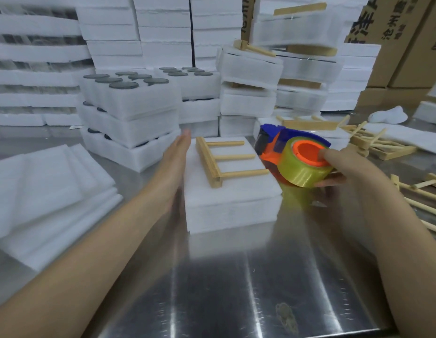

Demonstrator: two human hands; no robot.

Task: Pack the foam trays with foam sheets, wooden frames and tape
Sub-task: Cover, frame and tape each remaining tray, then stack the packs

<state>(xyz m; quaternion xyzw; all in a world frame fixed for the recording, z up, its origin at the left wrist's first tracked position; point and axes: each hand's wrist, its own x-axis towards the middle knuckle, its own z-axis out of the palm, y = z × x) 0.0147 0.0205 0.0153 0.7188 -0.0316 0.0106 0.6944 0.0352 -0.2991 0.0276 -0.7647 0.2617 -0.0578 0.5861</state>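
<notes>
Far left on the steel table (260, 276), stacked foam sheets (48, 191). Next, the left hand (175, 167), released, fingers straight, flat along the left side of the foam tray (231, 206) at mid-table. On top of it, a wooden frame (226, 159) lying flat. Just right, a tape dispenser (292, 157), grasped by the right hand (338, 172) around the roll. Beyond, loose frames (373, 142).

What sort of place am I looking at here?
Most likely a packing station in a factory or warehouse. White foam trays are stacked high at the back, printed cardboard cartons stand at the far right, and the right hand holds a tape dispenser over a steel table.
</notes>
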